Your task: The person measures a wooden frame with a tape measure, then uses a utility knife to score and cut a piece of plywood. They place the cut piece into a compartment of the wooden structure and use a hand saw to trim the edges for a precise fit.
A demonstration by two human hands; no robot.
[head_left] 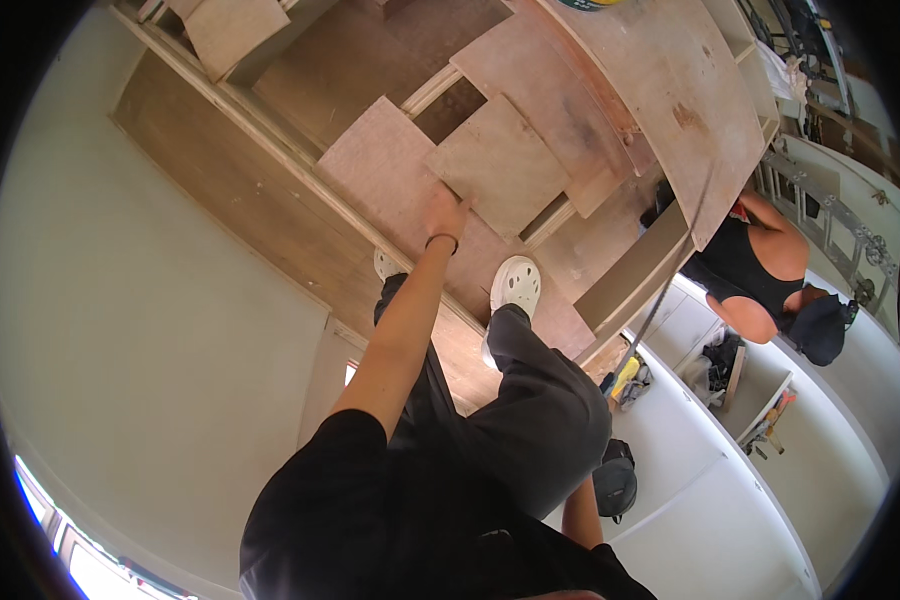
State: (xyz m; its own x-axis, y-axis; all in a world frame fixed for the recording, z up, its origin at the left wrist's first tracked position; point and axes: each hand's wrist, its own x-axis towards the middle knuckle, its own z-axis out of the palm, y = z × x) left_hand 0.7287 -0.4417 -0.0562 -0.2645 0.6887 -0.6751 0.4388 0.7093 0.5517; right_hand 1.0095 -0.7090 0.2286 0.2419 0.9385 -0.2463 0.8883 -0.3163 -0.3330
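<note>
My left hand (448, 214) rests on a pinkish plywood panel (380, 165), its thumb and fingers apart, with a dark band round the wrist. Right beside the fingers is the edge of a squarish tan plywood board (500, 165), which lies across an opening. My right forearm (581, 515) shows at the lower right; the hand itself is hidden behind my raised leg. One foot in a white clog (516, 285) stands on the panel, the other clog (387, 264) by the timber rail.
A long timber rail (270, 145) borders the wooden frame. Gaps open between the boards. At the right, a co-worker in a black top (760, 245) bends beside a large curved plywood sheet (690, 110). Behind are a metal ladder (840, 225), white cabinets (705, 470) with tools, and a black bag (615, 485).
</note>
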